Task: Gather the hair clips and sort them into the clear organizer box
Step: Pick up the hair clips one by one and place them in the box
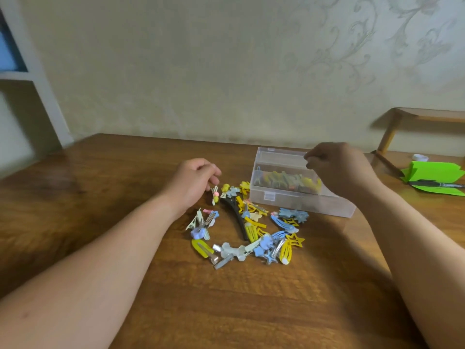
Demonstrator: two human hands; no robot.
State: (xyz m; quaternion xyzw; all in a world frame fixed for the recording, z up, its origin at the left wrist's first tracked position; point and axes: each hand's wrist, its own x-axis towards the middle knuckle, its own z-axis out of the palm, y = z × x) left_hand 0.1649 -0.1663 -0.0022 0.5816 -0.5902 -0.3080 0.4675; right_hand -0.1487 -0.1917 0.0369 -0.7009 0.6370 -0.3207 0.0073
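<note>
Head view: a scatter of yellow, blue and silver hair clips (pixel 251 233) lies on the brown wooden tabletop (pixel 125 197), just in front of the clear plastic organizer box (pixel 297 200). At the pile's far-left edge the left hand (pixel 193 180) curls its grip, fingertips pinching a small pale clip with pink and yellow beads (pixel 214 195). The right hand (pixel 339 167) hovers over the box with its grip curled; any contents cannot be made out.

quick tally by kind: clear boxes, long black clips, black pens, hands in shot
Clear plastic organizer box: 1
Long black curved hair clip: 1
Black pen on the bright green paper: 1
Hands: 2, the left hand pinching a small pink-and-yellow clip, the right hand over the box
Total: 5
</note>
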